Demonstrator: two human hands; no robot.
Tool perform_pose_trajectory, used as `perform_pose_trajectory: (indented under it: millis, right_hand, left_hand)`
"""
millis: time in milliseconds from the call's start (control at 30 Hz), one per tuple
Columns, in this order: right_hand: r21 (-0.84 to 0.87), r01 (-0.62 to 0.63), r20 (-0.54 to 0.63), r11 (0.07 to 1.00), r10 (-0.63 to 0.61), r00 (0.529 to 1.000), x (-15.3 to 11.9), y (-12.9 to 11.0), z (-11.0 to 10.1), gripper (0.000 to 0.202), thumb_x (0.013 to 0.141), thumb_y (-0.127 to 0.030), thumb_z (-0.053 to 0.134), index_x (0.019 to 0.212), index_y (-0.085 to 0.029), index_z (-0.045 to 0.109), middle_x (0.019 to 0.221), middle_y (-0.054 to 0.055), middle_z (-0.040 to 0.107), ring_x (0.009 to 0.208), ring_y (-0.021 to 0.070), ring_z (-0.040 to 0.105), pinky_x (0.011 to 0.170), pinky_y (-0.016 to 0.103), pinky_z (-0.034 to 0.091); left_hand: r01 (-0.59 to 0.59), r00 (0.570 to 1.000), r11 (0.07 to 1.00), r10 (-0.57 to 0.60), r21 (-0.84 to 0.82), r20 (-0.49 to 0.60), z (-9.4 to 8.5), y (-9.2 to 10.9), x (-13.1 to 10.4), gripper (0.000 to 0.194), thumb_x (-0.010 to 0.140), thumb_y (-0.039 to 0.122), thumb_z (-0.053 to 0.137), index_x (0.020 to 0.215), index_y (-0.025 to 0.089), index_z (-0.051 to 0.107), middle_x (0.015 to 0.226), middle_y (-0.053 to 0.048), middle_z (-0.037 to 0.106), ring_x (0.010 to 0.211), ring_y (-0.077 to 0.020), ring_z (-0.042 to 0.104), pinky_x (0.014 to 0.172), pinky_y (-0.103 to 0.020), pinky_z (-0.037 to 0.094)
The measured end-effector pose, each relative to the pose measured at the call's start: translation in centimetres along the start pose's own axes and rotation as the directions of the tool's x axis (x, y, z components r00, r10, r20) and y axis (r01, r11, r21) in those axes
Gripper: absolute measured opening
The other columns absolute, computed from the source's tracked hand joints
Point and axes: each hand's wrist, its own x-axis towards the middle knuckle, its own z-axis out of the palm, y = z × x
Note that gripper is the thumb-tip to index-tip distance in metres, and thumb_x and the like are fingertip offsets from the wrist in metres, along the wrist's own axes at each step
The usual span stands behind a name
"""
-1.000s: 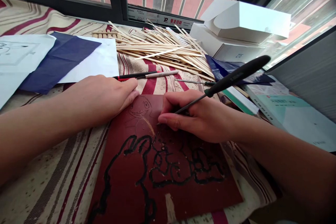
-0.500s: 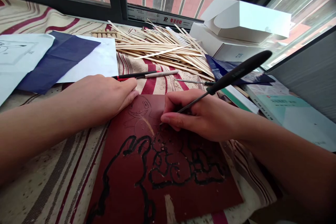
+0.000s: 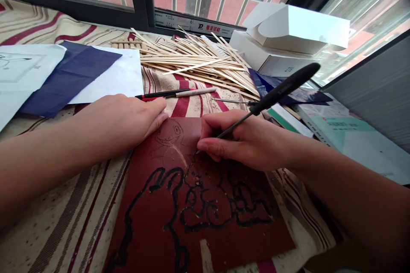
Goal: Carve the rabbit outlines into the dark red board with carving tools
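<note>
A dark red board point(image 3: 153, 222) with thick black outlines and thin drawn figures lies on the striped cloth. My right hand point(image 3: 237, 138) is closed round a thin tool with a black handle point(image 3: 285, 88). The tool slants down to the left, and its tip meets the board near the top of a round outlined figure. My left hand point(image 3: 141, 115) rests at the board's upper left corner, fingers together and pointing right; what is under them, if anything, is hidden. Just beyond those fingers lie a grey pen point(image 3: 200, 91) and black and red pens.
Thin wooden strips point(image 3: 198, 57) are heaped by the window. White boxes point(image 3: 288, 30) stand at the back right, above dark blue sheets and a pale green book point(image 3: 358, 130). At the left lie white papers point(image 3: 28, 66) and a dark blue sheet point(image 3: 73, 76).
The black handle has tipped slightly lower and to the left in my right hand. The view has shifted a little. My left hand stays in place on the board.
</note>
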Motion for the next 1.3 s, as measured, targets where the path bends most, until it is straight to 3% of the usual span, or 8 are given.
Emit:
perform_pose_trajectory:
  millis: [433, 700, 967, 1100, 1300]
  right_hand:
    - [0.077, -0.058, 0.018, 0.995, 0.056, 0.998, 0.0, 0.6, -0.4, 0.024, 0.096, -0.028, 0.067, 0.078, -0.016, 0.058, 0.064, -0.002, 0.064, 0.056, 0.0087, 0.059, 0.053, 0.021, 0.045]
    - [0.299, -0.055, -0.001, 0.953, 0.058, 0.998, 0.2, 1.1, 0.3, 0.028, 0.093, -0.029, 0.075, 0.076, -0.015, 0.058, 0.064, -0.002, 0.063, 0.053, 0.0060, 0.056, 0.049, 0.017, 0.044]
    - [0.219, -0.057, -0.009, 0.974, 0.060, 0.998, 0.0, 0.9, 0.3, 0.024, 0.094, -0.027, 0.074, 0.078, -0.016, 0.058, 0.065, -0.004, 0.063, 0.054, 0.0064, 0.055, 0.050, 0.018, 0.044]
    - [0.122, -0.055, -0.021, 0.991, 0.058, 0.998, -0.1, 0.6, 0.1, 0.023, 0.095, -0.025, 0.072, 0.079, -0.016, 0.059, 0.065, -0.004, 0.062, 0.057, 0.0077, 0.057, 0.054, 0.020, 0.045]
    - [0.126, -0.090, 0.003, 0.988, 0.090, 0.996, -0.1, 0.5, 0.1, 0.024, 0.096, -0.030, 0.071, 0.079, -0.017, 0.058, 0.066, -0.003, 0.065, 0.057, 0.0090, 0.060, 0.054, 0.021, 0.046]
  left_hand:
    - [0.021, 1.000, 0.999, -0.021, -0.032, 0.015, 0.0, 0.0, -0.1, 0.059, 0.092, 0.061, 0.011, 0.103, 0.028, 0.059, 0.071, -0.012, 0.066, 0.066, -0.0318, 0.062, 0.069, -0.044, 0.042]
    - [0.025, 1.000, 1.000, -0.025, -0.017, 0.007, 0.0, -0.1, -0.1, 0.056, 0.092, 0.061, 0.012, 0.099, 0.029, 0.057, 0.071, -0.011, 0.067, 0.064, -0.0293, 0.062, 0.065, -0.042, 0.041]
    - [0.054, 0.999, 0.994, -0.054, -0.094, 0.006, 0.3, -0.2, -0.1, 0.057, 0.090, 0.064, 0.018, 0.104, 0.030, 0.061, 0.070, -0.011, 0.065, 0.066, -0.0311, 0.061, 0.074, -0.045, 0.043]
    - [0.040, 0.999, 0.998, -0.039, -0.058, 0.015, 0.1, -0.1, -0.1, 0.058, 0.091, 0.063, 0.014, 0.103, 0.029, 0.059, 0.071, -0.012, 0.065, 0.065, -0.0315, 0.061, 0.070, -0.044, 0.041]
    - [0.018, 1.000, 0.999, -0.017, -0.034, 0.012, 0.0, -0.1, -0.2, 0.053, 0.094, 0.059, 0.014, 0.099, 0.027, 0.056, 0.075, -0.012, 0.070, 0.066, -0.0291, 0.063, 0.067, -0.041, 0.041]
